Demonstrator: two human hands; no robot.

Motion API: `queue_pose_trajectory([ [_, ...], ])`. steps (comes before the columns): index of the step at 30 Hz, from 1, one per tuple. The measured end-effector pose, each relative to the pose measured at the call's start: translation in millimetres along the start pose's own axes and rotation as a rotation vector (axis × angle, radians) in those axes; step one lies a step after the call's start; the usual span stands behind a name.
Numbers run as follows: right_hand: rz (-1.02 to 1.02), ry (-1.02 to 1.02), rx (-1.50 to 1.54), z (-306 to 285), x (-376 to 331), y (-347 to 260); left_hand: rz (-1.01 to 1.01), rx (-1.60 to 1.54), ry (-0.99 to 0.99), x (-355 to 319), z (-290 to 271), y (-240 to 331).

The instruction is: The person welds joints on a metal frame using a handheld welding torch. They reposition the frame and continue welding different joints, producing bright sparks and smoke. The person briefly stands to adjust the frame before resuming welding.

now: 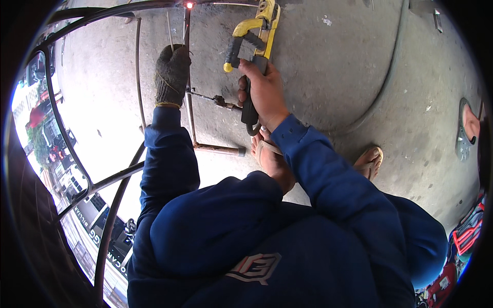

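Note:
My right hand [264, 90], bare, is wrapped round the black handle of a yellow welding electrode holder [269, 28]. A yellow lever with a black-wrapped grip juts from the holder's left side. My left hand [172, 74], in a dark grey knit glove, is closed on a thin pale rod [169, 28] that sticks up past the fingers. Right beside the glove runs an upright metal tube [190, 113] of a frame. A spot glows red-white [189, 5] where this tube meets the top bar [149, 4]. The electrode's tip is out of view.
A thin dark rod-like tool [218, 100] lies between my hands, partly hidden. Frame tubes [115, 177] stand at the left. A cable [393, 72] curves over the concrete floor [339, 61]. My sandalled feet [275, 159] are below. Another person's foot [468, 126] shows far right, above red items [467, 236].

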State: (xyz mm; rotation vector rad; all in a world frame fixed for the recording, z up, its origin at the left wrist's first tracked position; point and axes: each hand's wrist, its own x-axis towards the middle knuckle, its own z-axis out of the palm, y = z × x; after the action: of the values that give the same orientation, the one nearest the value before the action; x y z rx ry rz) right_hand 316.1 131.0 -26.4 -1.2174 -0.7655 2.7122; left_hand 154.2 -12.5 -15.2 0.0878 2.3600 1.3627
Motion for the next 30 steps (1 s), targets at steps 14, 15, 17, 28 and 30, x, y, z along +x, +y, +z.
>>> queue_pose_trajectory([
  [14, 0.019, -0.126, -0.546, -48, 5, -91, -0.131, -0.142, 0.127, -64, 53, -4],
  [15, 0.017, -0.134, -0.635, -48, 6, -106, -0.161, -0.157, 0.114, -69, 58, -4],
  [17, -0.004, -0.161, -0.792, -50, 12, -137, -0.175, -0.164, 0.073, -79, 64, -5],
  [28, 0.064, -0.351, -1.468, -47, -70, -335, -0.016, -0.039, 0.071, -79, 40, -4],
  [30, -0.113, -0.290, -1.467, -64, -88, -328, -0.104, 0.014, 0.104, -66, 23, 0],
])
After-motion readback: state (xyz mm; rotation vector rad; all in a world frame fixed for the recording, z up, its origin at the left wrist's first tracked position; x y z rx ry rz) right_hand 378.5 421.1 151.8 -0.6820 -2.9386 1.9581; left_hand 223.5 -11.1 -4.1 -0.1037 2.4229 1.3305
